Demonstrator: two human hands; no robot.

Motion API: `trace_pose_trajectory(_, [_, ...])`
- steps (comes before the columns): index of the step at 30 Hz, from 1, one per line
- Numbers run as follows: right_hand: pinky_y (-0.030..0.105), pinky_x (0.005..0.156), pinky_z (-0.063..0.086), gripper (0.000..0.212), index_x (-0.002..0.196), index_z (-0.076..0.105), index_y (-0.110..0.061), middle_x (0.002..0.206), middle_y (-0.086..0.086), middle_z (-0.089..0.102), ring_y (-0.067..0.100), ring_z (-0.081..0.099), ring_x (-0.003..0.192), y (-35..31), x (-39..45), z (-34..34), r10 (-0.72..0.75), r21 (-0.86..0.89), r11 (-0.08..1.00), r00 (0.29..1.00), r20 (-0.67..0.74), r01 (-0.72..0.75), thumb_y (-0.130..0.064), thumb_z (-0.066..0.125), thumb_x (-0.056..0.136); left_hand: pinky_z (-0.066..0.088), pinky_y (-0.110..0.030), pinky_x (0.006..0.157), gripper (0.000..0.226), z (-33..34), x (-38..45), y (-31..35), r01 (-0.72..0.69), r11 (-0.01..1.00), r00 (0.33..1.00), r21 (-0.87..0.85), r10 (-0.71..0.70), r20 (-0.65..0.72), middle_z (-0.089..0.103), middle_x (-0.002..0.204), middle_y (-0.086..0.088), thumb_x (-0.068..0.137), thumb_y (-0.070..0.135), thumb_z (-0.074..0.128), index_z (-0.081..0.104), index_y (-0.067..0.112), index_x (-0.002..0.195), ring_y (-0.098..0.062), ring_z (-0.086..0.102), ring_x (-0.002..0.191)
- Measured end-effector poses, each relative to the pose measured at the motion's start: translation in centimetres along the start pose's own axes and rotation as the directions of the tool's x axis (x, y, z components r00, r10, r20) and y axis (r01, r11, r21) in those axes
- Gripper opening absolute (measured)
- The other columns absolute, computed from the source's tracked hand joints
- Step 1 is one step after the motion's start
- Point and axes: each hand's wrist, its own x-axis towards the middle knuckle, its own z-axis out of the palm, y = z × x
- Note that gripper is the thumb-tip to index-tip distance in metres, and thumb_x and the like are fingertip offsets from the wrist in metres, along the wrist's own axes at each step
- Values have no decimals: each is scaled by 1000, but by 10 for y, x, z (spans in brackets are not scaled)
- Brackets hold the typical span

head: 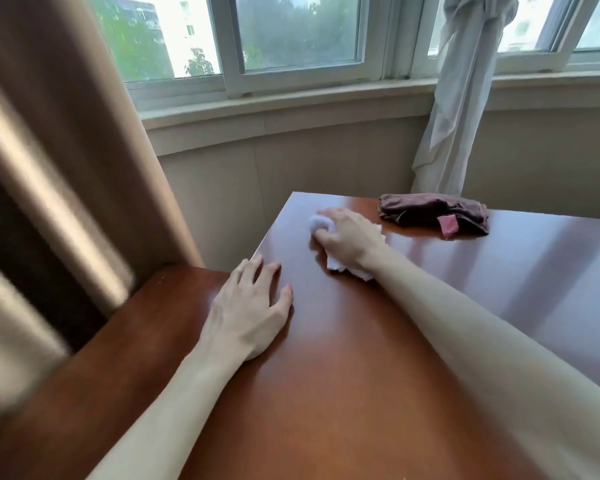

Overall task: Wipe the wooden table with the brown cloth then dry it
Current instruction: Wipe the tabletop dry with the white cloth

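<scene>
The glossy wooden table (378, 358) fills the lower middle and right. A crumpled brown cloth (430, 213) with a pink label lies near the table's far edge, untouched. My right hand (347, 237) is stretched toward the far left corner and presses a wad of white tissue (336, 266) against the tabletop; its fingers curl over the wad, and white paper shows in front of the fingers and under the wrist. My left hand (252, 303) lies flat on the table near its left edge, fingers spread, holding nothing.
A lower wooden ledge (118, 341) adjoins the table on the left. A tan curtain (59, 150) hangs at the left, a white tied curtain (458, 98) behind the brown cloth. A window and curved sill run along the back wall.
</scene>
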Motion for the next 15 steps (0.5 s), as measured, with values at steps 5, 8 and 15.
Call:
trace_pose_trajectory(5, [37, 90, 41, 41, 128, 63, -37, 130, 3, 62, 29, 57, 121, 18, 95, 12, 89, -14, 996, 993, -71, -90, -33, 43, 92, 23, -36, 123, 60, 2, -1, 1, 8, 1000, 1000, -24, -9, -18, 16, 165, 14, 97, 61, 30, 27, 41, 153, -8, 9, 152])
trace_pose_trajectory(8, [38, 87, 42, 37, 116, 69, -36, 121, 0, 67, 30, 60, 115, 15, 112, 17, 91, -27, 995, 994, -62, -93, -31, 45, 89, 22, -34, 123, 59, 0, -3, 4, 14, 999, 1000, -35, -15, -14, 15, 164, 15, 97, 60, 31, 28, 42, 153, -6, 8, 152])
trace_pose_trajectory(15, [31, 90, 41, 34, 118, 68, -38, 134, -15, 61, 13, 56, 122, -63, 22, 40, -240, 68, 970, 964, 116, 234, -29, 49, 92, 33, -17, 101, 35, -25, 9, -8, 196, 825, 976, -531, -219, 22, 57, 139, 8, 100, 26, 52, 60, 26, 135, -8, 49, 131])
